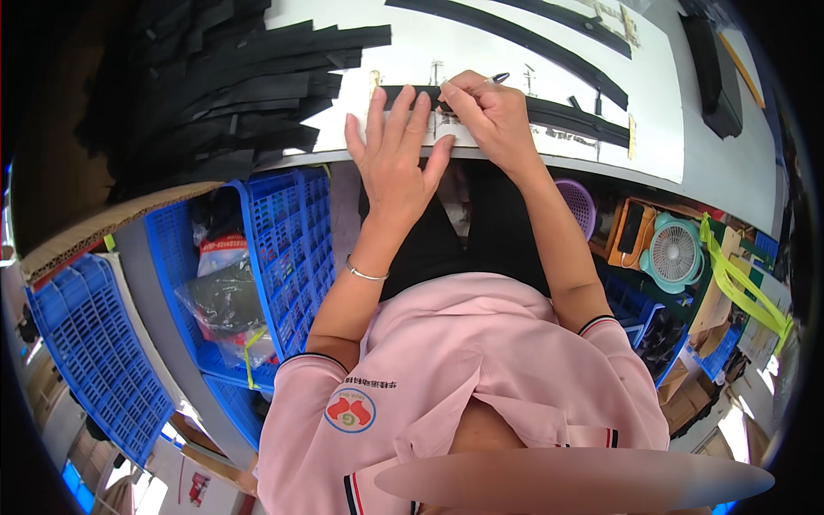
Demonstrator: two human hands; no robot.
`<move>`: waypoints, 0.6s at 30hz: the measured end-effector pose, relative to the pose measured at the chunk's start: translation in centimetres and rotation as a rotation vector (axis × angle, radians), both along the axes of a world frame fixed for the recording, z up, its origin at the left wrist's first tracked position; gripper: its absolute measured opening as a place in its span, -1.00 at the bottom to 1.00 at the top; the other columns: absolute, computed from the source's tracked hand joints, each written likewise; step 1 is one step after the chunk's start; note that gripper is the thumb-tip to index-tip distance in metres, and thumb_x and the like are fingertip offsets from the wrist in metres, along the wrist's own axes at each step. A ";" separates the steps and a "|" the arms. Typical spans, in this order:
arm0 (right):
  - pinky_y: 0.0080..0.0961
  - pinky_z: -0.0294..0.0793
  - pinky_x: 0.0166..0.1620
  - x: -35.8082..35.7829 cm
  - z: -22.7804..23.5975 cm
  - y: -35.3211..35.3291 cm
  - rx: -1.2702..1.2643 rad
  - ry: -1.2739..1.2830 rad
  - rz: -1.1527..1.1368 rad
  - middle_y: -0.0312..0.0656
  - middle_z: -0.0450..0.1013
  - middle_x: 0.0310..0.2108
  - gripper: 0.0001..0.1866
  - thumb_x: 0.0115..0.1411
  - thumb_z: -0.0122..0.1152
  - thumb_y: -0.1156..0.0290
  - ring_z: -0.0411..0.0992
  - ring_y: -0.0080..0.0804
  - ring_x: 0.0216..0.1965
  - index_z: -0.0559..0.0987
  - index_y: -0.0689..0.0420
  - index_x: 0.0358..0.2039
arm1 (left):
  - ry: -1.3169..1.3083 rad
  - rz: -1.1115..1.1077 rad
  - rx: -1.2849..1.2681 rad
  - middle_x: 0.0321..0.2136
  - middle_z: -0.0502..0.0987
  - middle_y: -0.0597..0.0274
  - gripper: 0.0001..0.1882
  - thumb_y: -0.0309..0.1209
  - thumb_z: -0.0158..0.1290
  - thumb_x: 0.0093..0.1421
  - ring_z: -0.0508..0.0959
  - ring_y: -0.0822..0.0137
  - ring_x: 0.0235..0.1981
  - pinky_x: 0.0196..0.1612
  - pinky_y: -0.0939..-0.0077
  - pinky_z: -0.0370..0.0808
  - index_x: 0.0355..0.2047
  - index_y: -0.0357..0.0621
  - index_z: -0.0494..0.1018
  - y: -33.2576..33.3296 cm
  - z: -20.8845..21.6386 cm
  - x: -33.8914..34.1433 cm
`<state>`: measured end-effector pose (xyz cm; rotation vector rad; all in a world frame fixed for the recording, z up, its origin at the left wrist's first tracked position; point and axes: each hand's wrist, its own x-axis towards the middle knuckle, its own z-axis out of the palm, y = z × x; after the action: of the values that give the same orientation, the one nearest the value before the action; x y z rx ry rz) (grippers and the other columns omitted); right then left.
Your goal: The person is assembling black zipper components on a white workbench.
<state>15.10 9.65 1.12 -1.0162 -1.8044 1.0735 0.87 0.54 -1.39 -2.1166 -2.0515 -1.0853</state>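
Note:
A long black fabric strip (577,123) lies flat along the near edge of the white board (657,103). My left hand (390,163) rests on its left part, fingers spread and pressing down. In my right hand (498,120) a pen (499,78) is gripped, its upper end showing above the fingers. That hand sits on the strip, close to my left fingertips, and covers the pen's tip. Farther back on the board lie another long black strip (532,47) and a shorter one (579,27). Marks and small tape pieces show around the strips.
Many black strips lie in a pile (249,90) on the left. A black case-like object (712,77) stands at the far right. Below the table are a blue crate (292,249) with bagged items, a purple basket (577,206) and a turquoise fan (674,251).

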 end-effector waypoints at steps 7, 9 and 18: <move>-0.67 0.36 -0.42 5.2 0.6 0.4 -0.123 0.049 -0.180 -0.36 0.55 -0.53 -0.79 0.36 0.21 0.39 0.37 -0.73 -0.51 0.68 0.25 -0.33 | -0.018 0.005 -0.019 0.21 0.50 0.16 -0.46 -0.19 0.30 0.18 0.30 -0.03 0.38 0.42 -0.19 -0.12 0.15 -0.09 0.56 -0.1 0.0 -0.1; -0.69 0.34 -0.43 7.5 0.3 0.4 -0.125 0.072 -0.254 -0.38 0.53 -0.55 -0.80 0.36 0.21 0.40 0.35 -0.75 -0.52 0.68 0.25 -0.33 | -0.010 0.007 -0.021 0.22 0.50 0.16 -0.46 -0.19 0.30 0.19 0.29 -0.02 0.39 0.43 -0.17 -0.13 0.16 -0.09 0.56 -0.2 0.2 -0.1; -0.71 0.29 -0.47 8.4 0.4 0.3 -0.020 -0.008 -0.412 -0.41 0.42 -0.63 -0.81 0.36 0.23 0.40 0.29 -0.78 -0.56 0.68 0.25 -0.32 | 0.010 -0.017 -0.065 0.26 0.46 0.09 -0.41 -0.16 0.29 0.20 0.25 -0.04 0.41 0.44 -0.21 -0.17 0.19 -0.15 0.53 -0.3 0.2 -0.3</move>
<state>23.51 10.00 1.53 -1.3339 -1.5018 0.8329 0.60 0.28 -1.16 -2.1680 -2.0966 -1.0209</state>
